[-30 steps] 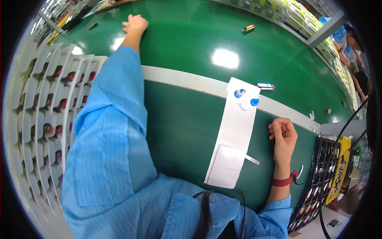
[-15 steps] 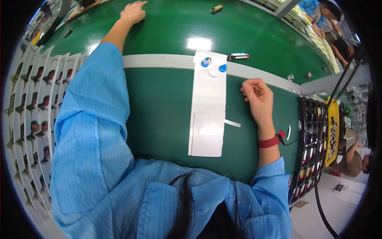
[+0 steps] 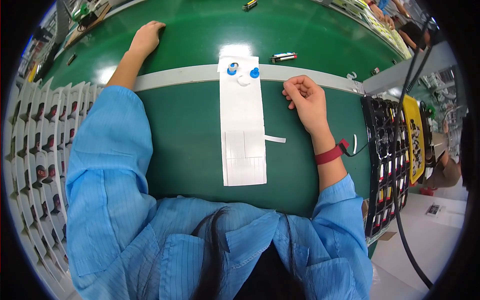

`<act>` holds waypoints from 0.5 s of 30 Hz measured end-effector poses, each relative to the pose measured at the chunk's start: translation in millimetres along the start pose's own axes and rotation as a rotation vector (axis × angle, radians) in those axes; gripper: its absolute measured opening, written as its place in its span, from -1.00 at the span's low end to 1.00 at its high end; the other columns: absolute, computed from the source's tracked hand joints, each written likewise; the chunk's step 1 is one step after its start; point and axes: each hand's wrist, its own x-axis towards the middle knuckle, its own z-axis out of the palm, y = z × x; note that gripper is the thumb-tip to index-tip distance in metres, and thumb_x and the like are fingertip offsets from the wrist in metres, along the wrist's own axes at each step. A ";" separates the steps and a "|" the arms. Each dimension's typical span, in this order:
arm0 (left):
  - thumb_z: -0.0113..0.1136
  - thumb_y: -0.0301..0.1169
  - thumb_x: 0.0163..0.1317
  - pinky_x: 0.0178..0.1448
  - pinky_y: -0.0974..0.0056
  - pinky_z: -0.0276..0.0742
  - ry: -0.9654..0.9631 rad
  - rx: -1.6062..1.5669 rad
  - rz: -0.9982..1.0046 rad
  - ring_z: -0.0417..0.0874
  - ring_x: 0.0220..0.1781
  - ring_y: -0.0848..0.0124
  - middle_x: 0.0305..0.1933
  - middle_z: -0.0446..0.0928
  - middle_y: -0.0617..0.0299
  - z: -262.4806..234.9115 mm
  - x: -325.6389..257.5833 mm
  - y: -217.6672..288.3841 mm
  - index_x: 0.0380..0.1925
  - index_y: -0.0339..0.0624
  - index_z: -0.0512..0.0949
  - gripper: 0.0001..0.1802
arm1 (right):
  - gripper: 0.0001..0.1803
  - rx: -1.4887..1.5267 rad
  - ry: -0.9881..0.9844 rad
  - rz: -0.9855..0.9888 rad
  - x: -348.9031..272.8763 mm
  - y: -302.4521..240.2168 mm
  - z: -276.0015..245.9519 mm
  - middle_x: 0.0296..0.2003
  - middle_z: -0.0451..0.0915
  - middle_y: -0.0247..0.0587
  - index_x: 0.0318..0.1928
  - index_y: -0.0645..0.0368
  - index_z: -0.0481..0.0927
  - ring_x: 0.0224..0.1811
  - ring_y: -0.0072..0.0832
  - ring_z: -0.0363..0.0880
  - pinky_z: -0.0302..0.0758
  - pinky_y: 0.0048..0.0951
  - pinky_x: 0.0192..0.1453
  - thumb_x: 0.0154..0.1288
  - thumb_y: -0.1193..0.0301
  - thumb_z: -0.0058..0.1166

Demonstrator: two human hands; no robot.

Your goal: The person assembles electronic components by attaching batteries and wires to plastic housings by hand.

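My left hand (image 3: 146, 37) is over the green belt at the far left, arm stretched out. Its fingers are drawn together and pointing right; whatever they may hold is hidden. My right hand (image 3: 306, 97) rests on the dark green mat, loosely curled, with nothing visible in it. Between my hands lies a long white card (image 3: 242, 110). At its far end are a blue-and-white round piece (image 3: 232, 68), a blue pin-shaped piece (image 3: 255, 73) and a small white curved piece (image 3: 243, 81). A narrow white strip (image 3: 276, 139) sticks out from the card's right side.
Small cylindrical parts (image 3: 284, 57) lie on the belt past a pale rail (image 3: 185, 76). White racks (image 3: 45, 170) line the left. At right are a black tray (image 3: 390, 165), a yellow tray (image 3: 414, 145) and hanging black cables (image 3: 397, 200). A red wrist strap (image 3: 330, 155) trails a cord.
My left hand has come back nearer to me, and its outstretched fingers have drawn together. My right hand stays curled on the mat. The whole view has shifted slightly.
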 end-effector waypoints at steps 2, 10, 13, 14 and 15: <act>-0.11 -0.54 0.10 0.10 0.23 0.38 0.073 0.050 0.039 0.48 0.00 0.18 0.00 0.45 0.08 -2.6 -0.8 6.9 -0.14 -0.11 0.52 -0.67 | -0.85 0.006 -0.003 -0.016 0.7 0.3 1.0 -0.55 0.51 -0.37 -0.41 0.25 0.51 -0.52 -0.71 0.43 0.37 -0.68 -0.54 0.14 0.40 0.07; -0.11 -0.43 0.25 -0.07 0.46 0.52 -0.437 -1.541 0.022 0.49 -0.08 0.46 -0.08 0.47 0.20 -96.3 -47.4 206.3 -0.11 -0.26 0.49 -0.73 | -0.77 0.332 0.091 -0.032 -8.1 -15.1 -2.3 -0.39 0.53 -0.29 -0.20 0.26 0.46 -0.44 -0.62 0.48 0.47 -0.62 -0.43 0.21 0.36 0.03; -0.08 -0.44 0.25 -0.11 0.43 0.53 -0.354 -1.526 0.106 0.51 -0.15 0.49 -0.14 0.50 0.20 -82.5 -74.9 251.1 -0.09 -0.28 0.47 -0.73 | -0.72 0.547 -0.127 0.121 -17.4 -21.4 -1.0 -0.36 0.53 -0.22 -0.11 0.30 0.42 -0.41 -0.56 0.53 0.51 -0.58 -0.40 0.21 0.40 0.02; -0.06 -0.43 0.24 -0.12 0.42 0.52 -0.297 -1.466 0.130 0.52 -0.17 0.50 -0.16 0.51 0.19 -74.9 -79.0 256.0 -0.09 -0.29 0.47 -0.72 | -0.72 0.545 -0.130 0.130 -18.0 -19.9 -3.5 -0.36 0.53 -0.22 -0.11 0.30 0.42 -0.41 -0.56 0.53 0.51 -0.58 -0.40 0.21 0.40 0.02; -0.06 -0.43 0.24 -0.12 0.42 0.52 -0.298 -1.471 0.122 0.52 -0.17 0.50 -0.16 0.51 0.19 -69.5 -81.4 257.7 -0.09 -0.29 0.47 -0.72 | -0.73 0.476 -0.102 0.078 -17.7 -18.7 -9.1 -0.38 0.53 -0.24 -0.11 0.29 0.42 -0.43 -0.57 0.52 0.51 -0.60 -0.40 0.20 0.44 0.03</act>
